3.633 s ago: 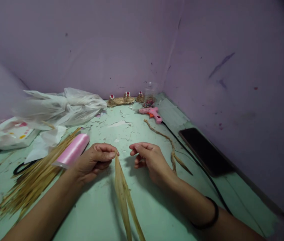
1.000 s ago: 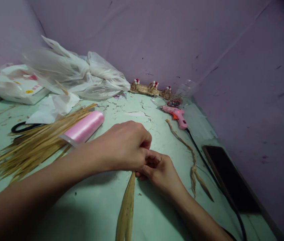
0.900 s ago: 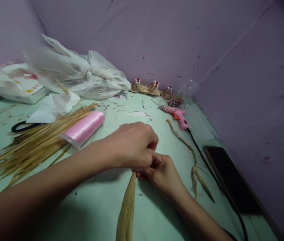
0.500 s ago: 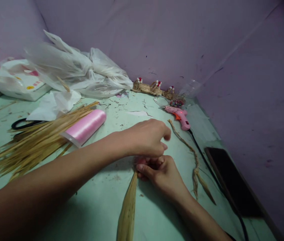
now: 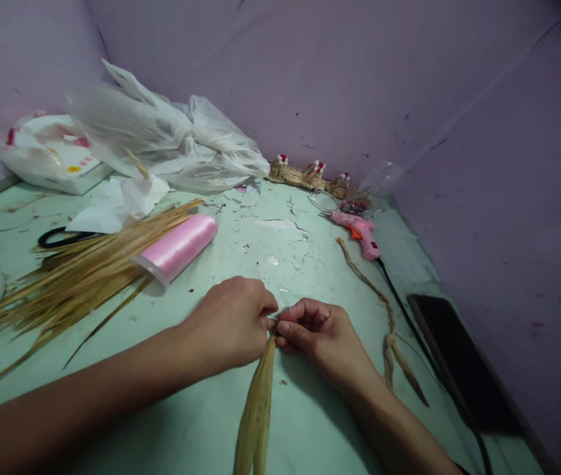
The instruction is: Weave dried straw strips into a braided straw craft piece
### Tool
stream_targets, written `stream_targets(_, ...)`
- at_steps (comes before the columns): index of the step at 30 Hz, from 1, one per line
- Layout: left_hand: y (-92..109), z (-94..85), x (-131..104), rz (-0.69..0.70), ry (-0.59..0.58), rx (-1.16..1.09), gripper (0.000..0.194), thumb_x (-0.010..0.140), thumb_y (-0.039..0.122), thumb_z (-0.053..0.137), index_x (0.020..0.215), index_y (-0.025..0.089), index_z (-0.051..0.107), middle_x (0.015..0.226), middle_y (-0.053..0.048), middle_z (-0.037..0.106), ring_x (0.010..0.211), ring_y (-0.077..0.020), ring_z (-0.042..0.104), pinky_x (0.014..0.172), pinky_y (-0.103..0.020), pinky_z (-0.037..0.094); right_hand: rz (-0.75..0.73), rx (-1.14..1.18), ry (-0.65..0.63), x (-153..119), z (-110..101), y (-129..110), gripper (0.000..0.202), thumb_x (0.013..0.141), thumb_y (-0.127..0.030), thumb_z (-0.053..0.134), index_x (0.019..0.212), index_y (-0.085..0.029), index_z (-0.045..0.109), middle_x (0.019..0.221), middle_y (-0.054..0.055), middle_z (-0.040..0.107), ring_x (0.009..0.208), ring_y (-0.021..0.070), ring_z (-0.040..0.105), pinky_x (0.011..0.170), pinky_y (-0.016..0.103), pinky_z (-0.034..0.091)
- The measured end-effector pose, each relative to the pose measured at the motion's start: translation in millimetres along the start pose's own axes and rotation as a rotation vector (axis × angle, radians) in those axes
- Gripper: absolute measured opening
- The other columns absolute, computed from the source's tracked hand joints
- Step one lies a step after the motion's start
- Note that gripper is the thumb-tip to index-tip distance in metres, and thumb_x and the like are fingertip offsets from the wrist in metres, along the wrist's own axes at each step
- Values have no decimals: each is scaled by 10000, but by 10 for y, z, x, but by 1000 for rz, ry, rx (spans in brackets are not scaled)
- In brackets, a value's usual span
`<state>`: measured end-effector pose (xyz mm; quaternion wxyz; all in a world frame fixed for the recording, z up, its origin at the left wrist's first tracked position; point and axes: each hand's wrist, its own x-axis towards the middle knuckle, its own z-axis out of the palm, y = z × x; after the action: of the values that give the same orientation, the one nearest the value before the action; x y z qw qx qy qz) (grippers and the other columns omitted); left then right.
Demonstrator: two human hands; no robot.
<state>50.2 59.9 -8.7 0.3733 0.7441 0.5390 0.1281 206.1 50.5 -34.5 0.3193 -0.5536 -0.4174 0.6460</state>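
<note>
My right hand pinches the narrow top end of a dried leaf strip, perhaps corn husk, between thumb and fingertips. The strip widens and hangs toward the near edge of the view, with a fold or split along its length. My left hand is beside it, thumb and finger closed together at the same tip. Something thin and pale shows between the two hands, too small to name. The left fingers are mostly hidden behind the back of that hand.
Left lie a pink ribbon spool, a bundle of dried strips and a white plastic bag. On the right are a pink glue gun with a black cord, a twisted dried strand and a phone. A beaded braided piece is by the wall.
My left hand has come down and left from above the right hand to beside the strip's tip. My right hand keeps its pinch. The view has shifted slightly.
</note>
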Motion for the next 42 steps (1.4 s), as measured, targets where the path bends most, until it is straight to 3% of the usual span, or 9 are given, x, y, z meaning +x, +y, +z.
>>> stream_targets(10,21,84,4,36,38,87,144,647,182,497,565,161,614,624,-51,600,574,-145,516,557,-264,357,-26,-9,-17,3,-6,-4,134,581,-175,661,581,-139,531,479,-19,597,445,67,526,466,186,411)
stream_targets(15,30,109,-38,77,-3,143,148,633,161,477,539,158,592,613,-53,584,546,-140,497,532,-268,341,-43,-32,5,-12,-16,10,119,540,-137,659,569,-136,544,531,-11,609,465,68,518,471,188,403)
stream_targets(19,-4,68,-16,64,-62,60,153,624,150,470,569,161,612,593,-38,588,539,-131,504,520,-255,352,-73,-125,57,-28,-4,37,80,534,-140,641,582,-135,577,536,-9,599,468,77,503,455,195,387)
stream_targets(23,-34,26,84,-28,-18,-168,184,639,164,494,727,156,656,572,-5,576,507,-104,483,489,-227,359,-186,-238,116,-34,26,56,22,561,-130,594,572,-144,582,533,-12,589,476,84,502,454,195,393)
stream_targets(29,-88,146,177,-133,-3,-543,146,653,170,526,774,138,600,561,26,539,412,-60,428,423,-201,345,-390,-330,97,-24,29,110,61,597,-106,545,578,-151,583,575,4,618,533,107,552,514,212,448)
stream_targets(35,-96,161,152,-124,1,-414,109,628,165,523,674,153,621,446,37,496,429,-78,442,451,-207,348,-580,-475,188,-31,-3,175,83,629,-97,548,614,-165,594,646,16,655,591,130,601,572,236,488)
stream_targets(42,-98,180,176,-144,16,-344,169,609,216,508,648,161,662,544,-10,586,499,-108,478,440,-215,328,-728,-580,219,-48,-51,206,98,673,-88,555,663,-171,607,687,16,661,622,123,618,588,223,502)
